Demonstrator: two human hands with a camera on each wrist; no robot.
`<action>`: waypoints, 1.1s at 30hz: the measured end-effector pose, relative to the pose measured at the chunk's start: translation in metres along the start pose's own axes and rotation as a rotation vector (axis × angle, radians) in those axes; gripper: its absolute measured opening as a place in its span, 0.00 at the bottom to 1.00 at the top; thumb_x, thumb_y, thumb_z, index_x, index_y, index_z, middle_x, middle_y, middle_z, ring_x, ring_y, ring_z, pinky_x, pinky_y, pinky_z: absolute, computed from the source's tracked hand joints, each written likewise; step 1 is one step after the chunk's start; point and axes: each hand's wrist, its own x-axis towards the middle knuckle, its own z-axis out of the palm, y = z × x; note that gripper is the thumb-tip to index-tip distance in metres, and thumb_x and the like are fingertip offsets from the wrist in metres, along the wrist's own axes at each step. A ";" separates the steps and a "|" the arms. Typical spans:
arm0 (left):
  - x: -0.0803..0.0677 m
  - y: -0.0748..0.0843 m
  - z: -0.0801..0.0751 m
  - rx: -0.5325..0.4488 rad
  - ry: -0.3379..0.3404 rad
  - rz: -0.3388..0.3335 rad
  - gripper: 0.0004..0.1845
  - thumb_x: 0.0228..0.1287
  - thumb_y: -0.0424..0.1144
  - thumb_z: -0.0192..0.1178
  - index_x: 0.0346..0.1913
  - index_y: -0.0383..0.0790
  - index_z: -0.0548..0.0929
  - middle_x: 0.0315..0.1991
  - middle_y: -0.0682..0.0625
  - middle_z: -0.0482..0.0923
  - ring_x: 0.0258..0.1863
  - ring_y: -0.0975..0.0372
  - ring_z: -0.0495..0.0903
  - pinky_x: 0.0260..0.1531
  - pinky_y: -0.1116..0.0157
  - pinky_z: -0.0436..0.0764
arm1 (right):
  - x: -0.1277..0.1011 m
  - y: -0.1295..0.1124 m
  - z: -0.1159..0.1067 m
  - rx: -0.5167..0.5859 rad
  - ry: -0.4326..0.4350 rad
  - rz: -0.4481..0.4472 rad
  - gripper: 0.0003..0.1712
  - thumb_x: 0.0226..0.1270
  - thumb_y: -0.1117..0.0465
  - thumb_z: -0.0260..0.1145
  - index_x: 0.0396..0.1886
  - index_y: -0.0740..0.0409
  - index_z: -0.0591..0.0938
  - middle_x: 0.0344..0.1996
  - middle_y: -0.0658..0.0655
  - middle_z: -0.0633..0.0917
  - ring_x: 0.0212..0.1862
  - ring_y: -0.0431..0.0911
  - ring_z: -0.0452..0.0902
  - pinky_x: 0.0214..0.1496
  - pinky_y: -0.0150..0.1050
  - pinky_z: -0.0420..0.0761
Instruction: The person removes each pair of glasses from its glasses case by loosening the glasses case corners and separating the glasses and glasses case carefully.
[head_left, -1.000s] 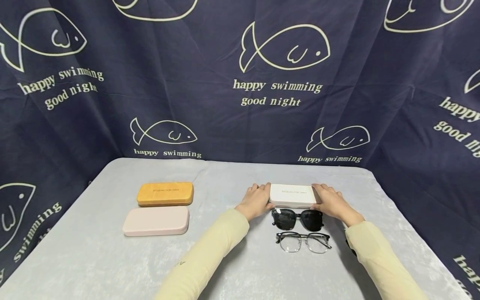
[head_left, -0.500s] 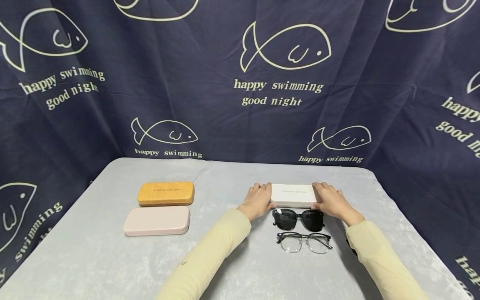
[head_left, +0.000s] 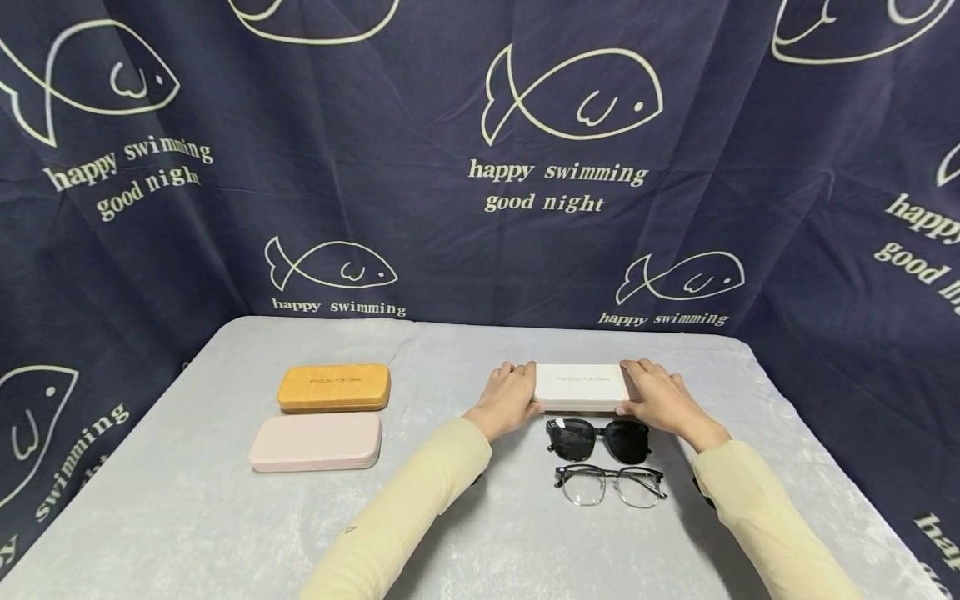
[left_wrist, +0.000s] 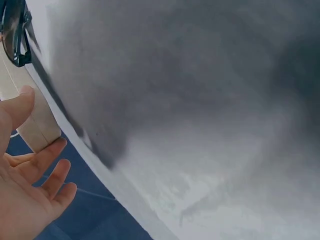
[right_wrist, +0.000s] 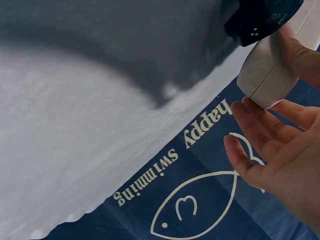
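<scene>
A white glasses case [head_left: 579, 386] is held between both hands at the right back of the table. My left hand [head_left: 507, 394] grips its left end; in the left wrist view the thumb lies on the front side and a finger on the end. The right hand [head_left: 663, 397] grips the other end the same way, thumb in front, as the right wrist view also shows. The case looks closed. Just in front of it lie black sunglasses [head_left: 576, 440], and nearer still, clear glasses [head_left: 583, 487] with a dark upper rim.
On the left of the pale cloth-covered table [head_left: 247, 542] lie a yellow glasses case [head_left: 334, 388] and a pink glasses case [head_left: 315, 443] in front of it. A dark blue curtain [head_left: 435, 233] with fish prints hangs behind and at the sides.
Both hands have shifted the white glasses case slightly left and back, so a wider gap shows between it and the sunglasses. The other cases and both pairs of glasses lie as before.
</scene>
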 end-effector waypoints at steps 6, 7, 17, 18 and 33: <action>-0.006 -0.007 -0.008 0.011 0.014 0.021 0.32 0.56 0.52 0.61 0.58 0.35 0.67 0.52 0.47 0.77 0.49 0.55 0.71 0.52 0.60 0.70 | -0.001 -0.008 -0.003 -0.024 0.016 -0.024 0.40 0.48 0.55 0.72 0.58 0.69 0.68 0.49 0.70 0.75 0.50 0.63 0.71 0.41 0.57 0.67; -0.007 -0.008 -0.009 0.010 0.011 0.022 0.33 0.56 0.52 0.61 0.58 0.35 0.67 0.53 0.48 0.76 0.49 0.55 0.71 0.52 0.60 0.70 | -0.001 -0.010 -0.003 -0.030 0.020 -0.031 0.40 0.48 0.55 0.72 0.58 0.69 0.68 0.49 0.70 0.75 0.50 0.63 0.71 0.41 0.57 0.68; -0.023 -0.025 -0.022 0.008 0.005 0.031 0.31 0.54 0.51 0.62 0.56 0.36 0.68 0.52 0.48 0.77 0.50 0.54 0.71 0.53 0.59 0.69 | -0.003 -0.034 -0.004 -0.077 0.052 -0.091 0.39 0.49 0.53 0.72 0.57 0.69 0.69 0.46 0.68 0.77 0.47 0.60 0.73 0.40 0.54 0.69; -0.025 -0.027 -0.023 0.005 0.003 0.031 0.30 0.54 0.51 0.62 0.55 0.37 0.69 0.52 0.48 0.77 0.50 0.54 0.70 0.53 0.59 0.68 | -0.003 -0.037 -0.004 -0.079 0.057 -0.097 0.39 0.49 0.53 0.72 0.57 0.69 0.69 0.45 0.67 0.77 0.47 0.60 0.73 0.40 0.54 0.69; -0.061 -0.054 -0.039 -0.035 0.033 0.067 0.24 0.51 0.48 0.66 0.46 0.38 0.71 0.45 0.47 0.80 0.48 0.52 0.72 0.51 0.55 0.69 | -0.005 -0.073 0.008 -0.094 0.098 -0.187 0.40 0.47 0.47 0.72 0.54 0.68 0.72 0.42 0.63 0.79 0.43 0.57 0.74 0.42 0.52 0.70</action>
